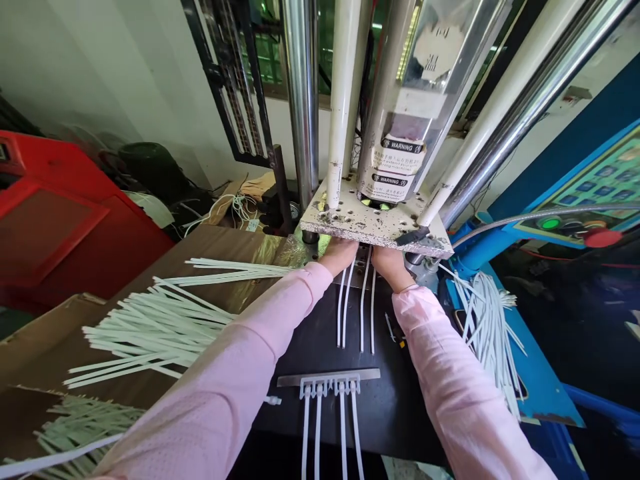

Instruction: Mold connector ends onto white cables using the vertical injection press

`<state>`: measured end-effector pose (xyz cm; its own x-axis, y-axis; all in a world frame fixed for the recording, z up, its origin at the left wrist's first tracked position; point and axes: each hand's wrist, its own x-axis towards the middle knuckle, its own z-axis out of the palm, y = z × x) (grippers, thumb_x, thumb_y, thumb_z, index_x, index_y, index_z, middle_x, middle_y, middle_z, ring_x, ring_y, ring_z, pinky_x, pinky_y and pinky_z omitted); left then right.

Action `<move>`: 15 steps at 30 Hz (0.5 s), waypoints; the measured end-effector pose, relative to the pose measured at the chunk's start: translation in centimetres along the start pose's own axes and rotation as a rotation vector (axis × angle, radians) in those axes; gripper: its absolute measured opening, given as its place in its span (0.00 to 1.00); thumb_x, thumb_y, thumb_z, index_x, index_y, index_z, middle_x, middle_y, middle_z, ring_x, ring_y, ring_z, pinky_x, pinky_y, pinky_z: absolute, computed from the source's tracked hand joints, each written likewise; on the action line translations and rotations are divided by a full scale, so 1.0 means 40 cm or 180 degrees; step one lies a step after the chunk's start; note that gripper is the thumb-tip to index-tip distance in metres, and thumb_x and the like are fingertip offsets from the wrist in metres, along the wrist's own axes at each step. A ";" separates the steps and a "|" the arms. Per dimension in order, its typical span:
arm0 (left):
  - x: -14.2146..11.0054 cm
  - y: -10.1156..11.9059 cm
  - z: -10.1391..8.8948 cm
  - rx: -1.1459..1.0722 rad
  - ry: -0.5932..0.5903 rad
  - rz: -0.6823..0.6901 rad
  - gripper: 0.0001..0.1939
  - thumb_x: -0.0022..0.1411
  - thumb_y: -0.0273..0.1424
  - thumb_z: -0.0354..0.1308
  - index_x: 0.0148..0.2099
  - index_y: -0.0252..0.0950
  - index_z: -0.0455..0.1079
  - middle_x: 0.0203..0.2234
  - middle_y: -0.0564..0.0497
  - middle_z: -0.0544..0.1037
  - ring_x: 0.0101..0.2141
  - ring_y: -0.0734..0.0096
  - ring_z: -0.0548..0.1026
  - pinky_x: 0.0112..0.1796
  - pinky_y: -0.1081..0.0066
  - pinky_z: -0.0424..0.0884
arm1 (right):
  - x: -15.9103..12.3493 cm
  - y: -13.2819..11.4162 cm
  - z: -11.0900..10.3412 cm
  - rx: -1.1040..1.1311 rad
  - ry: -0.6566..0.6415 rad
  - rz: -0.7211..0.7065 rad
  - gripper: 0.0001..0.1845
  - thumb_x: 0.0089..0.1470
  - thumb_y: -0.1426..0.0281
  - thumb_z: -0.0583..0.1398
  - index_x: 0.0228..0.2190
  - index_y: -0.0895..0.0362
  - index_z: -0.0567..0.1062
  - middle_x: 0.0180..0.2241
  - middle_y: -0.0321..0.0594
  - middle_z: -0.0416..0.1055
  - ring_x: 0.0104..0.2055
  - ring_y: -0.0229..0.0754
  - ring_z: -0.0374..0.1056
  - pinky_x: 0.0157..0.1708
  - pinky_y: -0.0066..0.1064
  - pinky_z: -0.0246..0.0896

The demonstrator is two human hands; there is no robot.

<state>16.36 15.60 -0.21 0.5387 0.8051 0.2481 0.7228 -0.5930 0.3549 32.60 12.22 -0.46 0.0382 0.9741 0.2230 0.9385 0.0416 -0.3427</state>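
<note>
Both my arms, in pink sleeves, reach forward under the pitted metal plate (370, 223) of a vertical press. My left hand (338, 255) and my right hand (391, 264) are tucked beneath that plate, so their fingers are hidden. Several white cables (356, 303) run from under the plate back towards me across the black machine bed (400, 400), between my two hands. Nearer to me, a metal bar with white moulded connectors (327, 381) lies on the bed, with several white cables hanging from it.
A loose pile of white cables (150, 330) lies on brown cardboard at my left. Another bundle (487, 320) hangs over the blue machine frame at my right. Chrome columns (300, 100) rise above the plate. A red bin (60, 220) stands far left; a control panel (585, 200) far right.
</note>
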 end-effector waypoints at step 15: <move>-0.733 0.040 -0.211 0.0359 0.0145 -0.0329 0.54 0.58 0.53 0.63 0.75 0.38 0.39 0.71 0.35 0.48 0.70 0.42 0.43 0.66 0.39 0.35 | -0.735 0.025 -0.237 0.0212 -0.0225 -0.0531 0.42 0.60 0.55 0.60 0.69 0.47 0.51 0.70 0.46 0.45 0.70 0.58 0.47 0.66 0.51 0.50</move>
<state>-1.92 -8.84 0.68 0.4406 0.8601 0.2572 0.8187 -0.5025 0.2778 35.67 -18.48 1.31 -0.1425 0.9655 0.2178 0.9050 0.2162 -0.3664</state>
